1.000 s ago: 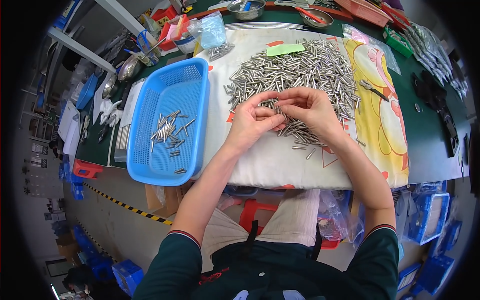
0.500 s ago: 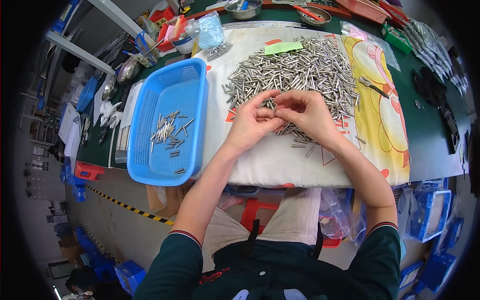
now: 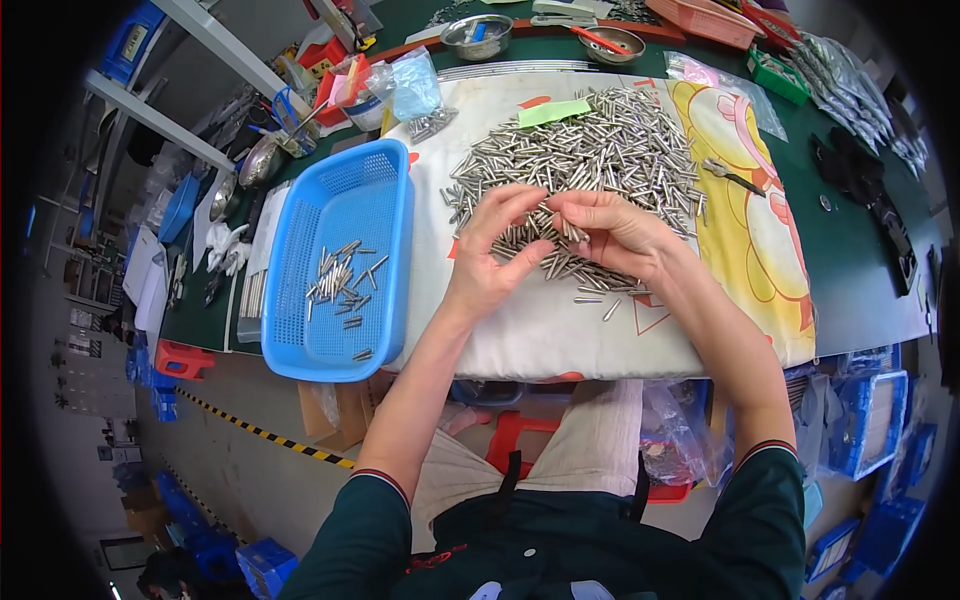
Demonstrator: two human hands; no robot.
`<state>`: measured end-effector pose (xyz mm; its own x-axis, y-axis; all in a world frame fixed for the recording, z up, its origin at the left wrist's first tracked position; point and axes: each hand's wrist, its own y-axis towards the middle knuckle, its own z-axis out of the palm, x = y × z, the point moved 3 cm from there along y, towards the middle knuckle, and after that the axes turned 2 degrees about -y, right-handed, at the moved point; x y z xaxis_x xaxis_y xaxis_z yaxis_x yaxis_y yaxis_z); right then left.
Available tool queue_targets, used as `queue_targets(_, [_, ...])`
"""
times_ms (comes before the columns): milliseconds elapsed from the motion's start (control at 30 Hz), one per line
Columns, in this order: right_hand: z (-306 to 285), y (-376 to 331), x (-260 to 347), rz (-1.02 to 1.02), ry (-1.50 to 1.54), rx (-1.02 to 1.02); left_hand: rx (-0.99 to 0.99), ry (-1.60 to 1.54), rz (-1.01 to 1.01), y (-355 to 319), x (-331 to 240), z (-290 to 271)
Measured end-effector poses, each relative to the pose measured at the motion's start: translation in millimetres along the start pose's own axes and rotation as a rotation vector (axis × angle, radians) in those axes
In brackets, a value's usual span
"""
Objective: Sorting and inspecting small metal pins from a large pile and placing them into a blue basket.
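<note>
A wide heap of short, silvery metal pins [image 3: 600, 150] covers the middle of the cloth, with a green paper slip [image 3: 553, 112] on its far side. Over the heap's near edge, my right hand [image 3: 630, 238] pinches a few metal pins [image 3: 566, 228] between thumb and fingers. My left hand [image 3: 492, 255] is just left of it, thumb and fingers apart in a curve, with nothing visible in it. To the left stands a blue plastic basket [image 3: 388, 300] with several similar pins [image 3: 338, 275] lying on its perforated bottom.
Tweezers or pliers with a dark handle [image 3: 735, 177] lie on the patterned cloth [image 3: 560, 345], right of the heap. Metal bowls [image 3: 478, 38] and a salmon-coloured basket [image 3: 708, 20] stand along the back. A bag of pins [image 3: 432, 122] sits behind the blue basket.
My hands were together at the fingertips; now the left hand has opened and drawn slightly away. Metal pins now show in my right hand's grip. The view has shifted a little.
</note>
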<state>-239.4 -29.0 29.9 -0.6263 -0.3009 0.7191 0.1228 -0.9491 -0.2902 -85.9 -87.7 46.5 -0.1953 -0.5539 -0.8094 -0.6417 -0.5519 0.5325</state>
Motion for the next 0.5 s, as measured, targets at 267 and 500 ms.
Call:
queue_targets(267, [-7.1, 4.5, -11.2, 0.084, 0.131, 0.176, 0.164, 0.319, 0.292, 17.6, -16.2, 6.8])
queue_targets(500, [5.9, -1.1, -10.9, 0.093, 0.159, 0.053, 0.252, 0.319, 0.332, 25.7, -20.8, 11.6])
